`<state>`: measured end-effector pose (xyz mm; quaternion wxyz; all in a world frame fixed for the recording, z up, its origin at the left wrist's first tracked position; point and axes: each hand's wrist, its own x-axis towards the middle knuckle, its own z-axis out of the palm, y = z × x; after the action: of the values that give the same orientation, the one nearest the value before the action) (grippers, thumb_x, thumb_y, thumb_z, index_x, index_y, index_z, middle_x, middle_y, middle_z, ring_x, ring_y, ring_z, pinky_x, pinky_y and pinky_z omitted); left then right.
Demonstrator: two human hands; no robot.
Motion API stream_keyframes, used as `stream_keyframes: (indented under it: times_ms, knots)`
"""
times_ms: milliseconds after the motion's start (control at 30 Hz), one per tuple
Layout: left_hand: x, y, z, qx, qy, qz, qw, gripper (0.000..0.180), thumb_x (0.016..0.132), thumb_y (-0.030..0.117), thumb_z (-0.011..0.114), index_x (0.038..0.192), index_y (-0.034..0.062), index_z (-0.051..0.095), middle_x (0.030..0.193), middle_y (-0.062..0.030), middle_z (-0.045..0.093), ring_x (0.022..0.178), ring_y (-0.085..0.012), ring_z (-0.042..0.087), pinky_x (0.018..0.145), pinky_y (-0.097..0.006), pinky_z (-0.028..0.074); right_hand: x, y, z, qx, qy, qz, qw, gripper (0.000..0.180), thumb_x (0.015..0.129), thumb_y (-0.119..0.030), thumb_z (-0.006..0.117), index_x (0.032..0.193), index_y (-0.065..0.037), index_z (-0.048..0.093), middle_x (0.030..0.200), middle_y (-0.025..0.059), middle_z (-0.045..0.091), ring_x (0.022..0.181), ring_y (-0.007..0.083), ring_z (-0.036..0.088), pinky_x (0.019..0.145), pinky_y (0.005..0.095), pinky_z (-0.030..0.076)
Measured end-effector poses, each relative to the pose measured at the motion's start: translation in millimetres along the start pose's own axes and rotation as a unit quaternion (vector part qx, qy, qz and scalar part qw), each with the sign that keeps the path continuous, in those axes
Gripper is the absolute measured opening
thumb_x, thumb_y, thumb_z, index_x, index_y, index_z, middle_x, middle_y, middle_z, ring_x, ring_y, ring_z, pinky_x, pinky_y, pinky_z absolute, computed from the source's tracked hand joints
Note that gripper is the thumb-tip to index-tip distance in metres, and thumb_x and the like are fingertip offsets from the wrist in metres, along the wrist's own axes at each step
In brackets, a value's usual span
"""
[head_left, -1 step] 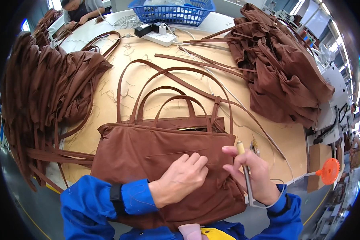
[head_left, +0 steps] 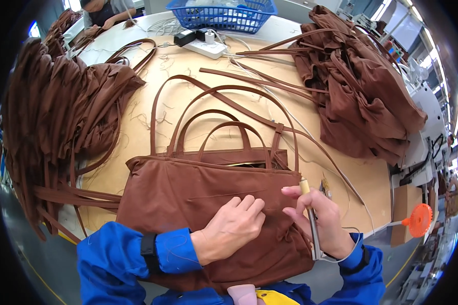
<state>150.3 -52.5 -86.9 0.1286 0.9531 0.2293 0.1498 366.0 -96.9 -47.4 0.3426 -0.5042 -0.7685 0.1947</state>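
Observation:
A brown handbag (head_left: pixel 163 188) with several loop handles lies on the table in front of me, its top edge away from me. My left hand (head_left: pixel 231 226) rests on the front of the bag, fingers curled and pressed together; whatever they may hold is hidden. Beside the bag's right edge, my right hand (head_left: pixel 323 218) grips a corded, pen-shaped electric iron (head_left: pixel 314 231) with a yellowish collar, its tip pointing up and away. The thumb and forefinger of that hand are apart, while the iron lies across the other fingers. A loose thread crosses the bag's front above my left hand.
Piles of brown bags stand at the left (head_left: pixel 61 117) and right (head_left: pixel 361 101). A blue basket (head_left: pixel 221 19) and a white power strip (head_left: pixel 206 49) are at the back. An orange fan (head_left: pixel 420 220) is at the right. Another person (head_left: pixel 104 15) works at far left.
The whole view has shifted very slightly. Both hands, the bag and the iron keep the same places relative to each other.

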Motion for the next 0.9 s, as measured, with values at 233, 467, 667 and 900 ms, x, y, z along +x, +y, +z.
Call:
stream_keyframes:
  times_ms: [233, 467, 667, 900]
  knots:
    - [-16.2, -37.4, -8.5, 0.05, 0.017, -0.151, 0.987, 0.024, 0.077, 0.014, 0.073, 0.091, 0.0045, 0.056, 0.093, -0.0113, 0.052, 0.089, -0.0284, 0.052, 0.075, -0.038, 0.044, 21.9, 8.2, 9.6, 0.131, -0.056, -0.014, 0.99, 0.019, 0.088, -0.011, 0.073, 0.09, -0.003, 0.055, 0.093, 0.0134, 0.066, 0.093, 0.029, 0.069, 0.071, 0.0333, 0.054]
    - [-23.2, -59.9, 6.7, -0.086, -0.038, -0.108, 0.99, 0.012, 0.082, 0.014, 0.069, 0.085, 0.0095, 0.059, 0.088, -0.0073, 0.055, 0.091, -0.0267, 0.052, 0.081, -0.04, 0.039, 46.1, 25.5, 30.3, 0.312, -0.074, 0.081, 0.944, 0.054, 0.103, -0.05, 0.04, 0.114, 0.002, 0.054, 0.117, 0.0155, 0.06, 0.109, 0.0235, 0.061, 0.096, 0.0365, 0.048]
    - [-29.2, -54.1, -39.6, -0.324, -0.167, -0.082, 0.927, 0.012, 0.087, 0.011, 0.064, 0.086, 0.0003, 0.058, 0.075, -0.0189, 0.065, 0.075, -0.0394, 0.064, 0.073, -0.046, 0.049, 49.5, 20.8, 13.8, 0.465, 0.001, 0.1, 0.879, 0.045, 0.105, -0.041, 0.043, 0.12, 0.002, 0.047, 0.113, 0.0153, 0.058, 0.119, 0.0265, 0.057, 0.104, 0.0375, 0.044]
    - [-51.0, -42.1, -94.1, -0.262, -0.263, -0.1, 0.923, 0.017, 0.087, 0.017, 0.065, 0.087, 0.0019, 0.058, 0.077, -0.0196, 0.065, 0.076, -0.0371, 0.066, 0.065, -0.046, 0.052, 38.7, 17.7, 19.5, 0.395, -0.065, 0.119, 0.908, 0.015, 0.1, -0.006, 0.051, 0.112, 0.002, 0.056, 0.11, 0.0114, 0.061, 0.119, 0.0238, 0.058, 0.104, 0.0356, 0.043]
